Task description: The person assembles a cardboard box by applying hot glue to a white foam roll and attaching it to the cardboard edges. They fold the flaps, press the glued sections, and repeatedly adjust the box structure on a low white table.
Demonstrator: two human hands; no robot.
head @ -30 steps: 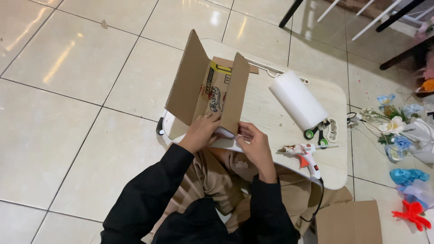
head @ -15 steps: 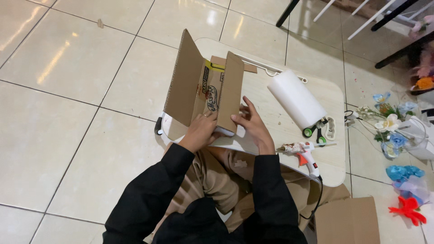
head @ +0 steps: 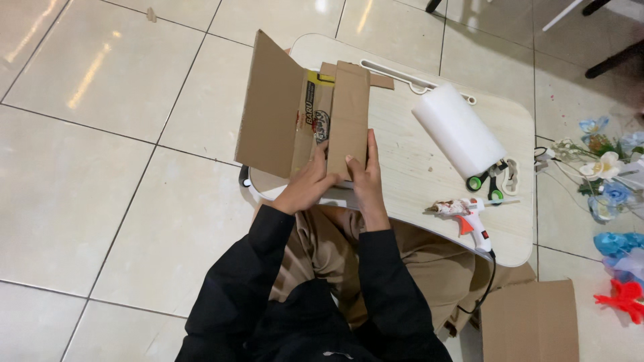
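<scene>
Seen from above: we sit on the tiled floor point(head: 80, 201) at a low pale surface point(head: 416, 167) and work a folded cardboard piece point(head: 295, 117) with both hands. The cardboard stands at the near left edge of the surface, directly ahead of the hands, with its long axis running away from us. It has a broad left panel, a printed middle strip and a narrow right flap point(head: 349, 114).

The left hand point(head: 305, 188) curls its fingers against the lower edge of the middle strip; how tightly they close there we cannot tell. The right hand point(head: 365, 174) lies flat on the lower part of the narrow flap, fingers together and extended along the flap's length, pressing rather than clamping. Both hands meet the cardboard at its near end, and the right hand reaches further along the cardboard.

To the right on the surface, well apart from the hands, lie a white roll point(head: 459, 131), green-handled scissors point(head: 486, 181) and a glue gun point(head: 466, 214), whose cord runs off the near edge. Nothing stands between the hands and the cardboard. A second cardboard sheet point(head: 530, 322) lies on the floor at lower right, and artificial flowers point(head: 610, 174) lie beyond the right edge of the surface.
</scene>
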